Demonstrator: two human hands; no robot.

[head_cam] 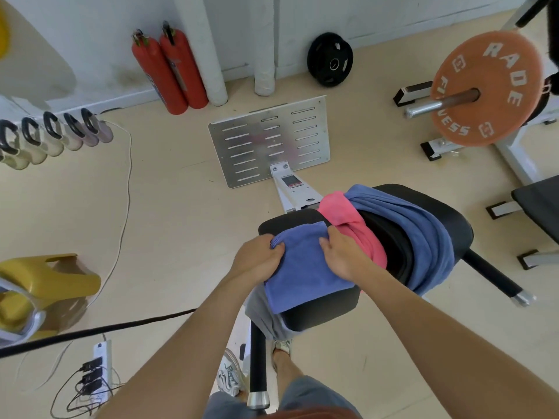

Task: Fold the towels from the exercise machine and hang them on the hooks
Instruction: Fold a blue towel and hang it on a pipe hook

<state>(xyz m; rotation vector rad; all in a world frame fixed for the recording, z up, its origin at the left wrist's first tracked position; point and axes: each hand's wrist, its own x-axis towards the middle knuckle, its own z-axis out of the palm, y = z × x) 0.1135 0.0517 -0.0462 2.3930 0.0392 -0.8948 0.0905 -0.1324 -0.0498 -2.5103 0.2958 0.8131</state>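
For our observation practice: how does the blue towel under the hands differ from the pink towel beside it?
The folded blue towel lies flat; the pink towel is bunched and unfolded. The left hand and right hand hold the folded blue towel; the pink towel lies ungripped. Both rest on the exercise machine.

Blue towel (305,267), pink towel (351,225), black pad (317,309), red extinguishers (169,71).

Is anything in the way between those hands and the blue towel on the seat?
Nothing visible does. The left hand and right hand both hold the blue towel on the black seat.
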